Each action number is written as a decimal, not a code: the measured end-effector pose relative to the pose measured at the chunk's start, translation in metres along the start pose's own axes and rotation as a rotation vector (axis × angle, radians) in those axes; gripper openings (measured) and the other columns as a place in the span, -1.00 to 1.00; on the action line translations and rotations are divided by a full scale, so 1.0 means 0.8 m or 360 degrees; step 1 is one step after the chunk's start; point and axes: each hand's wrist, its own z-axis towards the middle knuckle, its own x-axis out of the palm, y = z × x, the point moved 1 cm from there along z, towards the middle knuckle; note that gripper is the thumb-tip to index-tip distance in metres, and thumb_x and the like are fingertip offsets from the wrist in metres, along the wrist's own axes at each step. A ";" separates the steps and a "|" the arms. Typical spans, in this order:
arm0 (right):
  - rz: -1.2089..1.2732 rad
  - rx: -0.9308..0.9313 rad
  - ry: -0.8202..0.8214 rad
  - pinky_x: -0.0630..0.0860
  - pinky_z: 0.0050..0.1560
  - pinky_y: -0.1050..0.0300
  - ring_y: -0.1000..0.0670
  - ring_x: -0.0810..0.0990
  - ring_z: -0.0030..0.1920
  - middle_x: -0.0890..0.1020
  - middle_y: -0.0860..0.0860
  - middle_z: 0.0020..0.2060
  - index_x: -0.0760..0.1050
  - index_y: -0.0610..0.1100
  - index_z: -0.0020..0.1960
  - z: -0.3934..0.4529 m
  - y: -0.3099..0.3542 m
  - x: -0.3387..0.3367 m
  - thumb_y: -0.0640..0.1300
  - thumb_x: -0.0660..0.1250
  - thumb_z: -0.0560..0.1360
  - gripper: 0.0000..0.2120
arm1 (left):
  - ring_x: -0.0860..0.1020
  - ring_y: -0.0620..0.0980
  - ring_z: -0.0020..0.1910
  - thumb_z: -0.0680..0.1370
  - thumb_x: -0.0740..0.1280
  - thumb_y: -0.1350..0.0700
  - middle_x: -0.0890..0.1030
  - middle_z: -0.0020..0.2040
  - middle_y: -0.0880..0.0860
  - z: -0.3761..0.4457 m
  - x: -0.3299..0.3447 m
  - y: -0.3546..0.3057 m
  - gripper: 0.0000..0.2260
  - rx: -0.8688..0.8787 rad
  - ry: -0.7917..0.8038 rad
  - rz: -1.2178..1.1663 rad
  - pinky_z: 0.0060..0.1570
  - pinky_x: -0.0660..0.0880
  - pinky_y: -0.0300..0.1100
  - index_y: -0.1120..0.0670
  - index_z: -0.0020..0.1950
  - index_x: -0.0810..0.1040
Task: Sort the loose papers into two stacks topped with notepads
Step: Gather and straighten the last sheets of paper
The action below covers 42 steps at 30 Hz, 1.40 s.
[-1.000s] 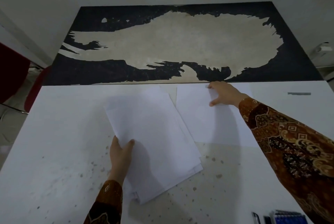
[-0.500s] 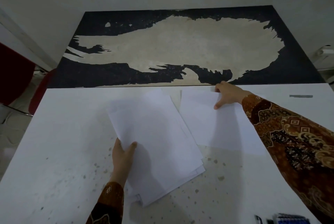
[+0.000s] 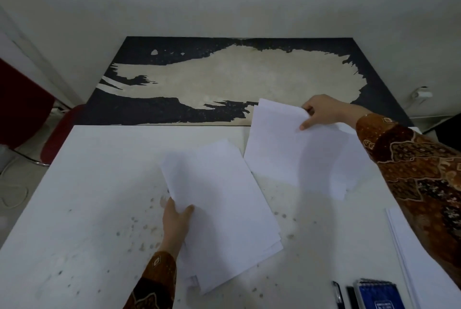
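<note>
My left hand point(image 3: 176, 221) grips the left edge of a stack of white papers point(image 3: 224, 209), thumb on top, at the middle of the white table point(image 3: 87, 196). My right hand point(image 3: 321, 111) pinches the far corner of a few white sheets point(image 3: 279, 144) and holds that end raised off the table at the far right. A blue spiral notepad point(image 3: 379, 296) lies at the near right edge. Another white paper stack point(image 3: 409, 254) shows at the right, partly hidden by my right sleeve.
Two dark pens point(image 3: 344, 296) lie just left of the notepad. A black and beige worn board point(image 3: 224, 84) adjoins the table's far edge. Red chairs point(image 3: 25, 104) stand at the left. A white plug and cable point(image 3: 421, 95) sit on the floor at the far right.
My right hand went from resting on the far-right sheets to pinching their corner and lifting them. The left hand kept its grip on the middle stack. The camera view tilted down.
</note>
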 end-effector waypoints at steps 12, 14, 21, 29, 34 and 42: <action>0.1224 -0.0158 0.0175 0.61 -0.26 0.21 0.00 0.69 -0.22 0.72 -0.04 -0.15 0.57 -0.19 0.00 -0.113 0.067 -0.052 -0.14 0.29 0.55 -0.86 | 0.57 0.13 0.04 0.52 0.32 0.26 0.58 0.13 0.13 -0.056 0.008 0.014 -0.67 -0.0115 0.0113 -0.0211 -0.09 0.55 -0.08 0.18 0.29 0.45; 0.1388 -0.0058 0.0250 0.63 -0.19 0.17 0.00 0.69 -0.20 0.70 -0.10 -0.07 0.56 -0.20 0.01 -0.105 0.051 -0.021 -0.17 0.26 0.56 -0.86 | 0.56 0.12 0.08 0.54 0.28 0.23 0.58 0.18 0.13 -0.058 0.010 0.017 -0.66 -0.0167 0.0114 -0.0214 0.07 0.55 0.05 0.17 0.32 0.44; 0.1032 0.0358 0.0064 0.47 -0.07 0.06 -0.10 0.50 -0.01 0.51 -0.15 0.05 0.39 -0.20 0.14 -0.088 0.019 0.175 -0.28 0.30 0.52 -0.79 | 0.49 0.14 0.23 0.62 0.16 0.04 0.49 0.32 0.14 -0.059 0.014 0.018 -0.61 -0.0312 0.0067 -0.0299 0.30 0.41 0.13 0.14 0.43 0.36; 0.1149 0.0259 -0.0045 0.37 -0.02 0.18 -0.09 0.52 0.05 0.57 -0.13 0.06 0.45 -0.21 0.15 -0.107 0.085 0.297 -0.31 0.11 0.57 -0.78 | 0.52 0.15 0.18 0.53 0.36 0.15 0.53 0.28 0.15 -0.066 0.021 0.011 -0.56 -0.0206 0.0026 -0.0188 0.19 0.48 0.02 0.15 0.39 0.40; 0.1055 0.0223 -0.0168 0.45 0.01 0.10 -0.11 0.51 0.05 0.56 -0.05 0.00 0.50 -0.07 0.07 -0.113 0.083 0.312 -0.08 0.30 0.46 -0.80 | 0.49 0.14 0.21 0.56 0.26 0.24 0.49 0.30 0.10 -0.072 0.026 -0.003 -0.56 -0.0158 0.0004 -0.0186 0.25 0.46 0.11 0.10 0.44 0.33; 0.1903 0.0002 -0.0243 0.53 0.18 0.10 0.06 0.56 0.20 0.55 0.08 0.24 0.34 -0.01 0.36 -0.153 0.067 0.232 0.07 0.51 0.33 -0.33 | 0.61 -0.07 0.08 0.57 0.29 0.23 0.62 0.15 -0.05 -0.116 0.013 -0.090 -0.66 0.0466 0.0294 -0.0320 0.01 0.61 -0.10 0.00 0.32 0.47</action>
